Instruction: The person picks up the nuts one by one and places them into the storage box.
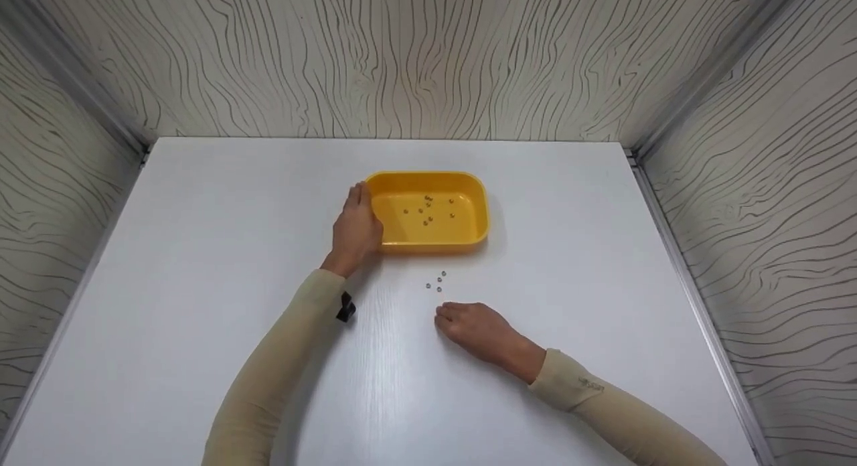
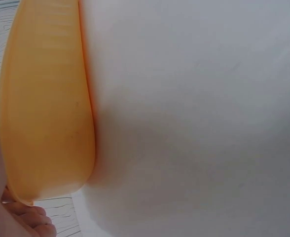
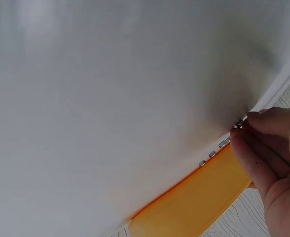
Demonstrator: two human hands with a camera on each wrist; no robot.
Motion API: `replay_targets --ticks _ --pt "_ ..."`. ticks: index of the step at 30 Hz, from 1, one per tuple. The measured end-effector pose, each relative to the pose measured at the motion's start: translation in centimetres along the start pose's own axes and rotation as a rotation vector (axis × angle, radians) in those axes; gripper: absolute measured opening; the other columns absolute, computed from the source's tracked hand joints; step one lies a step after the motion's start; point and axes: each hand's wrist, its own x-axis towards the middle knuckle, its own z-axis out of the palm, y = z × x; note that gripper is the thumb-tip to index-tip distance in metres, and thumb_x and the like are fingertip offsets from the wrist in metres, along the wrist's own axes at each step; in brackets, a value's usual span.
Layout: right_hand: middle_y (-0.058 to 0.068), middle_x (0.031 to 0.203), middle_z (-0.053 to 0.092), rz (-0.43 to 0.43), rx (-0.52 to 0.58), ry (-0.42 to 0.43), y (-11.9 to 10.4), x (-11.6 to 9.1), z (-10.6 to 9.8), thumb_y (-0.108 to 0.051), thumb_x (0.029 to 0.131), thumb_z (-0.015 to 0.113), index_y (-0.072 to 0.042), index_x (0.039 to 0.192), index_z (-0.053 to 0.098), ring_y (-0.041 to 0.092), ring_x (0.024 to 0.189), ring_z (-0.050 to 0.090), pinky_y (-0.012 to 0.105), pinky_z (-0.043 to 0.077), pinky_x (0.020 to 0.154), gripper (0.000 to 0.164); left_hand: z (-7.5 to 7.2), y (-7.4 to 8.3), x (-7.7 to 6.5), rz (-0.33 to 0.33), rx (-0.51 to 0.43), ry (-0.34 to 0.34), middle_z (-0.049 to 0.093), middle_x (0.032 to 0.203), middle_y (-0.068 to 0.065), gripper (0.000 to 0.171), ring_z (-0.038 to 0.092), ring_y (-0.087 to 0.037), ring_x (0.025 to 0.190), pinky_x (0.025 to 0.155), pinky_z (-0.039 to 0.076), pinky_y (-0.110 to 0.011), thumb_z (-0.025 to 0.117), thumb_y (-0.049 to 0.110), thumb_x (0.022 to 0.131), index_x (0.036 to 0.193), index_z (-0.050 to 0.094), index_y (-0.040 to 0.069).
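Observation:
My left hand (image 1: 357, 230) holds the left end of a yellow plastic tub (image 1: 428, 248), its fingers at the outer wall. In the left wrist view, the curled fingers (image 2: 34, 219) show by the tub's end; the thumb's hold is partly hidden. Several small metal nuts (image 1: 420, 211) lie scattered on the tub's floor. Several more nuts (image 1: 439, 279) sit on the table between the tub and my right hand (image 1: 479, 332). In the right wrist view, a small dark nut (image 3: 240, 123) is between the thumb and index fingertip, low over the tabletop.
The white table (image 1: 569, 265) is bounded by wood-patterned panels at the back (image 1: 428, 64) and on both sides. Metal strips run along its side edges. A black tab (image 1: 346, 308) hangs at the left sleeve cuff.

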Motion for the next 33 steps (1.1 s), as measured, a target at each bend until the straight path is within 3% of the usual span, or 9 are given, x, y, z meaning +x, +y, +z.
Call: replay_targets --ticks 6,21,26,33 --pt "0.001 0.102 0.082 0.03 0.036 0.006 -0.1 0.2 -0.3 -0.001 0.083 0.085 -0.008 0.105 0.079 0.011 0.092 0.079 0.024 0.065 0.079 0.024 0.1 -0.1 0.2 0.047 0.035 0.032 0.034 0.168 -0.023 0.066 0.041 -0.039 0.154 0.119 0.048 -0.05 0.046 0.007 0.104 0.165 0.023 -0.003" --pt "0.001 0.084 0.078 0.028 -0.119 -0.03 -0.9 0.9 -0.4 -0.007 0.084 0.086 -0.009 0.1 0.082 0.011 0.073 0.075 0.022 0.064 0.065 0.016 0.1 -0.1 0.0 0.032 0.022 0.024 0.031 0.17 -0.021 0.067 0.039 -0.037 0.156 0.126 0.04 -0.049 0.048 0.009 0.106 0.166 0.021 -0.001" --pt "0.002 0.088 0.079 -0.001 -0.158 -0.027 -1.0 0.7 -0.2 -0.009 0.087 0.084 -0.01 0.102 0.082 0.011 0.075 0.076 0.022 0.063 0.062 0.015 0.1 0.0 0.1 0.023 0.016 0.025 0.03 0.17 -0.02 0.067 0.04 -0.037 0.156 0.125 0.041 -0.049 0.05 0.009 0.105 0.166 0.022 -0.001" --pt "0.001 0.106 0.081 -0.091 -0.269 -0.039 -0.7 0.1 -0.3 -0.013 0.09 0.081 -0.012 0.11 0.081 0.009 0.088 0.078 0.022 0.063 0.062 0.02 0.0 0.0 0.2 0.011 0.018 0.004 0.027 0.172 -0.021 0.066 0.036 -0.037 0.158 0.126 0.04 -0.049 0.045 0.01 0.106 0.166 0.019 -0.001"
